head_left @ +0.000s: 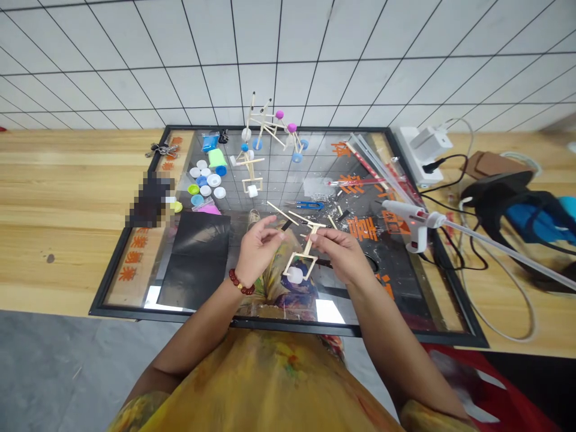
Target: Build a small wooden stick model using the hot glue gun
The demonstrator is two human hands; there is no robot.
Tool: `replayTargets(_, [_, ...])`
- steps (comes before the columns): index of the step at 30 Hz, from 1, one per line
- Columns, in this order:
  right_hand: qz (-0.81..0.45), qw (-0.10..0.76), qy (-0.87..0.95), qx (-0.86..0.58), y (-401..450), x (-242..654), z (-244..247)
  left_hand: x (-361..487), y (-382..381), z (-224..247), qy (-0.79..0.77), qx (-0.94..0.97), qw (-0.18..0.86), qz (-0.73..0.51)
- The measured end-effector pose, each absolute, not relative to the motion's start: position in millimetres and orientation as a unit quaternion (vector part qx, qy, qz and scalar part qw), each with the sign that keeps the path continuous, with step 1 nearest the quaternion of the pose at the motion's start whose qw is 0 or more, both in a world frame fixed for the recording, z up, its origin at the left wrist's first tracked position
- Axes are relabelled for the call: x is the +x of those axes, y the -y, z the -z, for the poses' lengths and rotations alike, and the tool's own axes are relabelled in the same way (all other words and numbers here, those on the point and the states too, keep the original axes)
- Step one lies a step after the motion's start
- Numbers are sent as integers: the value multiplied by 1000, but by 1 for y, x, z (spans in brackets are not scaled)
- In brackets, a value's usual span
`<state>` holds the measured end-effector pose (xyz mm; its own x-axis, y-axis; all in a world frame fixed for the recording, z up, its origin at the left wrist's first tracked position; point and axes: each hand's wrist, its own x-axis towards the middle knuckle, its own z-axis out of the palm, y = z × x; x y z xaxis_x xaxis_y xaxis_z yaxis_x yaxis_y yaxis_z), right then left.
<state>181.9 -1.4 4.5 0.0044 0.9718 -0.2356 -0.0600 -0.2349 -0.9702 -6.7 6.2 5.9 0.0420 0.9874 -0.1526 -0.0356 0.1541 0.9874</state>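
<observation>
My right hand point(342, 247) pinches a small model made of thin wooden sticks point(308, 245). A square stick frame at its lower end carries a white wheel point(294, 275), and more sticks cross its top. My left hand point(260, 247) is just left of the model, thumb and fingers closed at a small black strip point(287, 225). A loose wooden stick point(282, 212) lies beyond that strip. Blue thread snips point(309, 205) rest on the glass farther off. Past them stands a similar stick model point(252, 174) with white and blue parts.
Stick models with pink balls point(292, 128) stand by the wall. Small clay lids and pots point(213, 179) and black sheet point(197, 258) lie left on the black-framed glass. A white glue gun point(416, 222), cables and a power strip point(416, 159) crowd the right. Scissors lie partly under my right hand.
</observation>
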Motion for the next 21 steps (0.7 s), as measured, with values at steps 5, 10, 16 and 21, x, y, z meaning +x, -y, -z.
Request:
replayTargets(5, [-520, 462, 445, -564, 2, 186, 2, -12, -10, -8, -539, 515, 436, -504])
replayTargets(10, [-511, 452, 459, -569, 1, 189, 4, -12, -10, -13, -520, 508, 453, -517])
replayTargets(16, [-516, 450, 456, -569, 0, 189, 10, -10, -6, -13, -527, 567, 396, -494])
replayTargets(21, [-526, 442, 453, -568, 0, 187, 9, -10, -4, -11, -532, 607, 342, -481])
